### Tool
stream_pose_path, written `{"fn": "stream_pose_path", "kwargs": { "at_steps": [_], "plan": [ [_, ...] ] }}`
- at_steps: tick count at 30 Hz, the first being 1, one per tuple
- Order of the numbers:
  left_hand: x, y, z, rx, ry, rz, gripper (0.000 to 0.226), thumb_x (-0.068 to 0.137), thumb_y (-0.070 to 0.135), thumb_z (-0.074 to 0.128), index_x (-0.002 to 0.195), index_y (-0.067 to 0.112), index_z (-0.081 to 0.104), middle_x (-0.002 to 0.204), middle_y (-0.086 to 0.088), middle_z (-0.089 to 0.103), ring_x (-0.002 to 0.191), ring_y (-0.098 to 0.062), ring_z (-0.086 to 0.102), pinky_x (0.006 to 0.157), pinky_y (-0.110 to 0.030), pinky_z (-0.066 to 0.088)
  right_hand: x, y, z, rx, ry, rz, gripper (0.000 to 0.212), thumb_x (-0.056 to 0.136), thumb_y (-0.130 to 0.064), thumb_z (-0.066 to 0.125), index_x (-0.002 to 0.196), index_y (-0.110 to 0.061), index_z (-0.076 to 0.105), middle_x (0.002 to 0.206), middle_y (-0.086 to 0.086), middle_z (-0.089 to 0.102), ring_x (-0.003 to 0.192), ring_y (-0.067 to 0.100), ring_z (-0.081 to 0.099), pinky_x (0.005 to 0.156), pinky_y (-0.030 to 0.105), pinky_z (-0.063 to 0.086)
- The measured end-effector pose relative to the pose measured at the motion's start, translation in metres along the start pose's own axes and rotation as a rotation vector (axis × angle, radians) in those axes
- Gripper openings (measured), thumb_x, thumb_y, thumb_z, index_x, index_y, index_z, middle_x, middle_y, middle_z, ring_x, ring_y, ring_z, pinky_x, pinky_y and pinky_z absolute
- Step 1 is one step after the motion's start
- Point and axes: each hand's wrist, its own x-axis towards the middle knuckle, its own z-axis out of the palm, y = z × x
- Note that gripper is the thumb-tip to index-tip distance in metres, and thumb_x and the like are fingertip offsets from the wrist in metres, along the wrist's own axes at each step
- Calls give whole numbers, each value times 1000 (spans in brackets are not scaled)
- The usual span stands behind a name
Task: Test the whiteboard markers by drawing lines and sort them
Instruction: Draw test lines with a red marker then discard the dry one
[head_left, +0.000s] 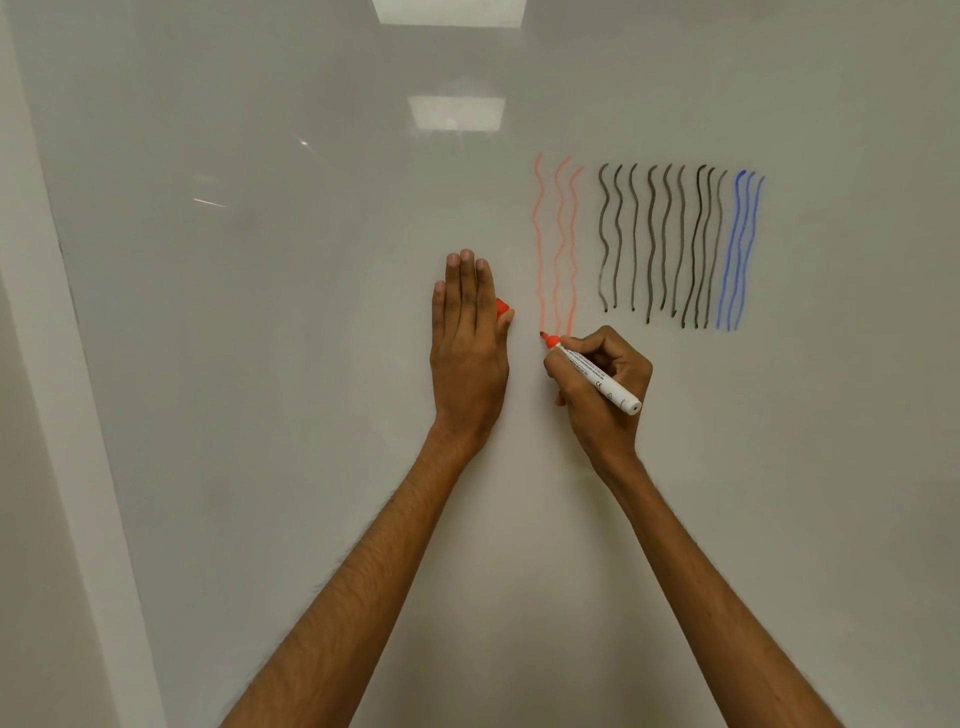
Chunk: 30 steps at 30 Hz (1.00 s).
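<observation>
- The right hand (602, 384) is curled round a red whiteboard marker (595, 375). Thumb and forefinger pinch the white barrel close behind the red nib end, and the other fingers fold under it.
- The marker slants up and to the left out of this grip. Its nib meets the whiteboard (260, 364) just above and left of the knuckles, and the blunt rear end sticks out down and to the right.
- The right forearm rises from the lower right, with the wrist bent inward.
- Three faint red wavy lines (558, 244) run straight up from the nib. Their lower ends are right at the tip.
- Up and to the right of the grip are nine black wavy lines (660, 239), and beyond those three blue wavy lines (740, 249).
- The left hand (470, 343) lies flat on the board just left of the nib, fingers straight, together and pointing up.
- Its thumb pins a red cap (502, 307) against the forefinger's side. Only the cap's end shows.
- The left forearm comes up from the lower left.
- Ceiling light reflections (457, 114) shine on the board well above both hands.
</observation>
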Motion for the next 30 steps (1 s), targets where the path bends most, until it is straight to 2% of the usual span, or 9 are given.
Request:
{"fn": "stream_pose_path", "kwargs": {
  "at_steps": [5,10,12,15,18,22,26,30],
  "plan": [
    [-2,-2,-1,-35,22,24,51,107,24,36,145,-9,34,151,-28,37,141,-41,35,121,-44,19,-4,-1,-1,-8,-1,18,19,78,-12,75,77,3,64,71,8,65,57,22,62,53,28,55],
    [-3,-8,-5,-105,19,35,49,104,22,47,141,-9,42,148,-28,42,140,-42,36,123,-34,9,-5,-5,-4,-6,-12,49,18,79,-11,75,80,3,64,77,12,67,59,26,64,47,28,53],
    [-3,-9,-9,-168,-10,4,48,101,21,52,139,-8,46,148,-26,42,142,-38,33,123,-35,13,-6,-10,-4,0,-19,82,14,80,-5,76,80,2,64,79,10,69,62,22,66,45,30,52],
    [-2,-10,-21,-290,-26,-75,47,98,23,56,136,-4,52,149,-15,36,144,-20,24,119,-39,24,-5,-21,-6,20,-31,142,8,81,1,74,83,1,66,81,5,71,55,21,63,44,29,52],
    [-6,-11,-36,-375,-126,-138,46,97,25,58,136,1,54,149,-7,34,143,-20,24,119,-34,24,-3,-30,-11,81,-38,181,8,83,0,74,88,1,68,88,5,74,46,22,58,43,24,48],
    [-18,-15,-66,-430,-225,-248,37,96,18,64,131,6,62,145,-9,50,140,-16,40,118,-25,28,-12,-38,-16,181,-32,261,6,90,-7,69,96,-8,70,84,13,73,41,18,55,40,19,39],
    [-40,-20,-98,-537,-323,-380,34,93,23,68,124,10,69,129,2,64,122,3,52,109,-13,37,-33,-40,-22,252,-61,354,13,91,-1,64,100,-11,67,84,11,71,42,16,55,38,17,38],
    [-69,-19,-117,-652,-462,-520,30,89,24,73,117,13,73,113,8,71,109,3,64,98,-13,47,-59,-35,-23,255,-110,482,11,93,-8,64,103,-9,67,79,6,72,40,15,53,36,20,34]
  ]
}}
